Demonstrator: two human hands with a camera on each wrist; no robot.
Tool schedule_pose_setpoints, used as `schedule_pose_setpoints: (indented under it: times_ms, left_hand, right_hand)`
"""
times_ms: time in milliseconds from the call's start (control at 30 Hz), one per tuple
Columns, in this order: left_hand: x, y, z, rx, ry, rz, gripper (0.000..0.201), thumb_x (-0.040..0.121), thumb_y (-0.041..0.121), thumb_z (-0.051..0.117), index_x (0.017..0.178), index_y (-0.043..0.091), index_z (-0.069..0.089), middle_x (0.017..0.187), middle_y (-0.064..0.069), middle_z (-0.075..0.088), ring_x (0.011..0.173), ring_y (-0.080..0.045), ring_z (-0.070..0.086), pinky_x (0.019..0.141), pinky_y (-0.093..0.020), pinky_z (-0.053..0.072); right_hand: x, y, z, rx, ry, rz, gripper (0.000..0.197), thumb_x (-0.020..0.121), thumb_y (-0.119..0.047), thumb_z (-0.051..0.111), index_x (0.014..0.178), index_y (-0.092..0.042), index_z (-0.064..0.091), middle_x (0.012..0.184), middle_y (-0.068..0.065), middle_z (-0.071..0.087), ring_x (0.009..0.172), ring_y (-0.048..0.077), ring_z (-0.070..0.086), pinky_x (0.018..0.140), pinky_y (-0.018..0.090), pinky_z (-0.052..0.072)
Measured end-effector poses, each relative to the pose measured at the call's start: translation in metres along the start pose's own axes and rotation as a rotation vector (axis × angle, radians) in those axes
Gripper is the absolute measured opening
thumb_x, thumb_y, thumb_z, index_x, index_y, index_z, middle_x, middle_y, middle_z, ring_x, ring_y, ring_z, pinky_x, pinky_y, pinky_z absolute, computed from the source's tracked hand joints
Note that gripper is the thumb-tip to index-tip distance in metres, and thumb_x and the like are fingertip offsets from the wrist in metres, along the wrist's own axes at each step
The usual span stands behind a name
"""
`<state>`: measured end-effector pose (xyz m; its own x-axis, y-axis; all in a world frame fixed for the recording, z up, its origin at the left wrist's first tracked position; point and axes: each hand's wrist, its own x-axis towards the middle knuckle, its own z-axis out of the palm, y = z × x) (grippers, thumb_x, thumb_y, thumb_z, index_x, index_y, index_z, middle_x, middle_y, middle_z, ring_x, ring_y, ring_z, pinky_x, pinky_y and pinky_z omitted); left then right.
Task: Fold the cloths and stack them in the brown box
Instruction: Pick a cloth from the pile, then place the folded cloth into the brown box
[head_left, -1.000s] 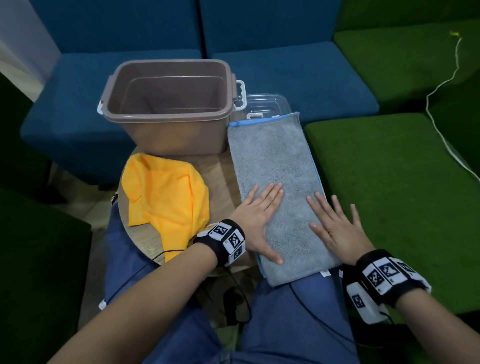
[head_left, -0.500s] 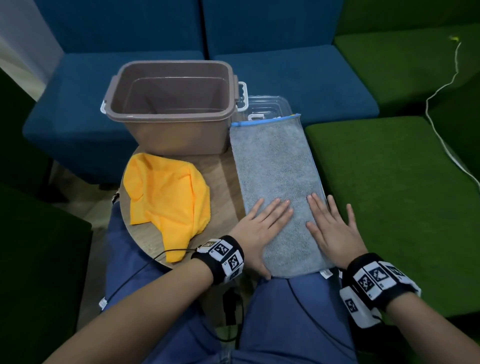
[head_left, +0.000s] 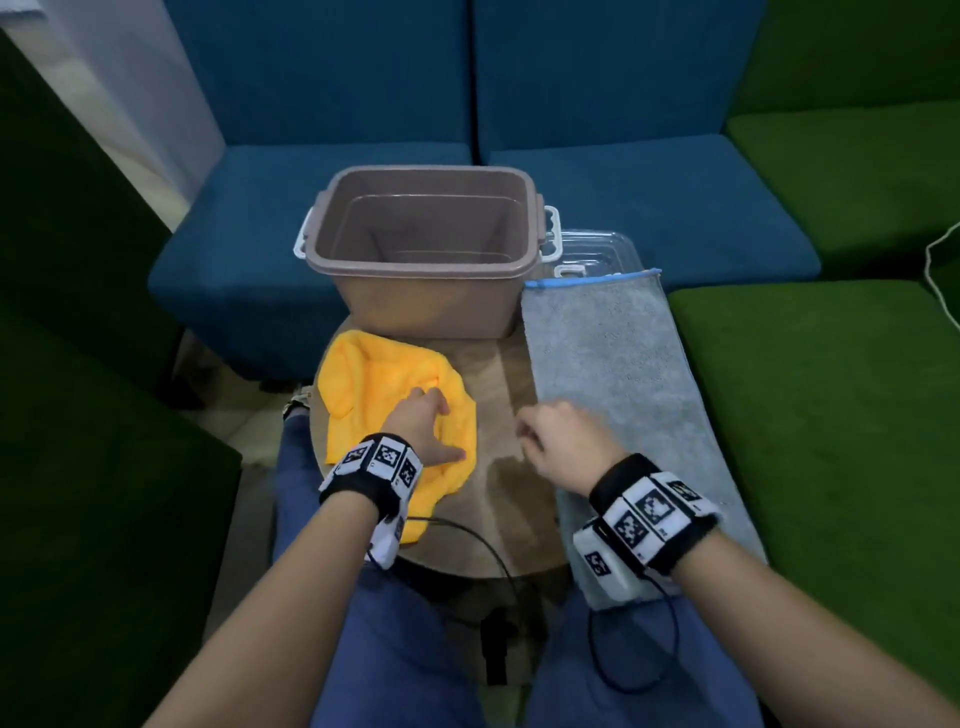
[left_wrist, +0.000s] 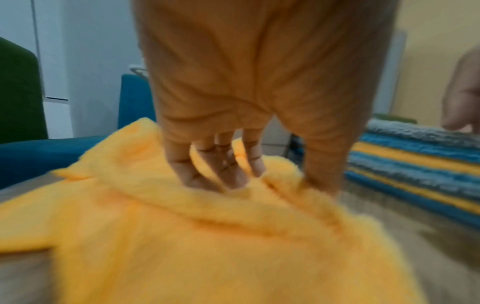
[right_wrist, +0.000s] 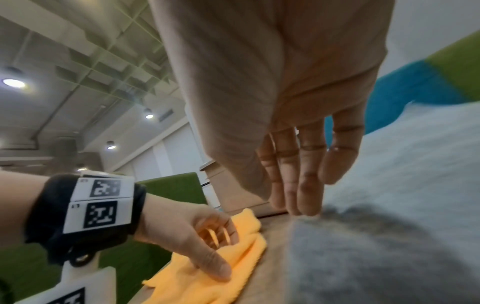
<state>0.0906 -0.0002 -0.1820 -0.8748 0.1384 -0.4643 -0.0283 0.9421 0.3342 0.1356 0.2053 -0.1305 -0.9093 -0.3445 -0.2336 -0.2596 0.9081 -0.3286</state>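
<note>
A crumpled yellow cloth (head_left: 374, 384) lies on the left of the small round wooden table (head_left: 498, 395). My left hand (head_left: 426, 421) is on it, and its fingers (left_wrist: 226, 172) and thumb pinch a raised fold of the yellow cloth (left_wrist: 182, 236). A long grey cloth (head_left: 608, 364) with blue trim lies folded lengthwise along the table's right side. Between the two cloths my right hand (head_left: 561, 441) hovers with relaxed fingers (right_wrist: 298, 185), holding nothing. The brown box (head_left: 426, 306) stands at the back of the table with nothing inside.
A clear plastic lid (head_left: 597, 249) lies behind the grey cloth, right of the box. Blue seats (head_left: 649, 208) are behind the table and green cushions (head_left: 831, 415) to the right and left. Black cables hang over my lap below the table's near edge.
Both hands have left the grey cloth, where they lay flat. The left has moved onto the yellow cloth and taken a fold; the right has lifted and shifted left.
</note>
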Motion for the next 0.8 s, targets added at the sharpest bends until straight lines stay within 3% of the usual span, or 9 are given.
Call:
schedule_pose_setpoints:
  times_ms: [100,200,300,400,533,667,800]
  left_hand:
    - [-0.001,-0.007,0.002,-0.019,0.004,0.082,0.082,0.058,0.043,0.090,0.121,0.017,0.044,0.113,-0.001,0.041,0.102,-0.022,0.051,0.086,-0.035,0.047]
    - [0.002,-0.010,0.001,-0.044,0.008,0.084,0.072,0.060,0.029,0.089,0.118,0.016,0.048,0.108,-0.003,0.045,0.091,-0.021,0.052,0.078,-0.034,0.047]
    - [0.006,-0.013,0.000,-0.167,0.010,0.066,0.055,0.063,0.017,0.082,0.108,0.018,0.050,0.104,-0.003,0.046,0.083,-0.017,0.049,0.072,-0.030,0.047]
    - [0.009,-0.016,-0.004,-0.266,-0.027,0.042,0.047,0.068,0.016,0.079,0.107,0.017,0.053,0.097,0.000,0.047,0.082,-0.016,0.049,0.070,-0.028,0.044]
    - [0.007,-0.018,-0.002,-0.370,-0.012,0.019,0.038,0.069,0.010,0.072,0.103,0.015,0.055,0.099,-0.001,0.048,0.084,-0.016,0.048,0.071,-0.026,0.041]
    - [-0.001,-0.011,0.005,-0.355,-0.027,0.001,0.038,0.063,0.010,0.066,0.097,0.018,0.052,0.104,-0.002,0.043,0.082,-0.017,0.045,0.077,-0.034,0.048]
    - [-0.018,0.001,0.002,-0.236,-0.149,0.005,0.053,0.049,0.036,0.057,0.100,0.023,0.051,0.105,0.001,0.039,0.096,-0.022,0.046,0.091,-0.047,0.046]
  right_hand:
    - [0.026,-0.023,0.023,-0.050,-0.173,-0.102,0.024,0.092,-0.014,0.049,0.110,-0.019,0.064,0.109,0.008,0.065,0.101,0.029,0.062,0.079,0.038,0.052]
    - [0.040,-0.038,0.041,-0.105,-0.268,-0.207,0.033,0.092,-0.007,0.049,0.124,-0.015,0.055,0.119,0.010,0.052,0.108,0.031,0.056,0.073,0.037,0.043]
    - [0.047,-0.048,0.048,-0.179,-0.187,-0.201,0.027,0.093,-0.014,0.054,0.120,-0.013,0.054,0.119,0.009,0.052,0.109,0.030,0.056,0.074,0.037,0.040]
    - [0.051,-0.052,0.052,-0.173,-0.124,-0.130,0.022,0.095,-0.012,0.049,0.113,-0.014,0.060,0.117,0.007,0.056,0.110,0.030,0.057,0.081,0.038,0.043]
    - [0.050,-0.052,0.054,-0.141,-0.152,-0.069,0.021,0.093,-0.013,0.050,0.110,-0.014,0.062,0.120,0.006,0.056,0.115,0.029,0.053,0.092,0.042,0.041]
    - [0.041,-0.053,0.057,-0.157,-0.213,-0.032,0.026,0.093,-0.023,0.050,0.115,-0.012,0.060,0.125,0.007,0.053,0.123,0.027,0.044,0.101,0.049,0.034]
    - [0.034,-0.049,0.055,-0.068,-0.252,-0.001,0.039,0.095,-0.032,0.050,0.125,-0.008,0.053,0.131,0.011,0.045,0.127,0.029,0.039,0.100,0.049,0.035]
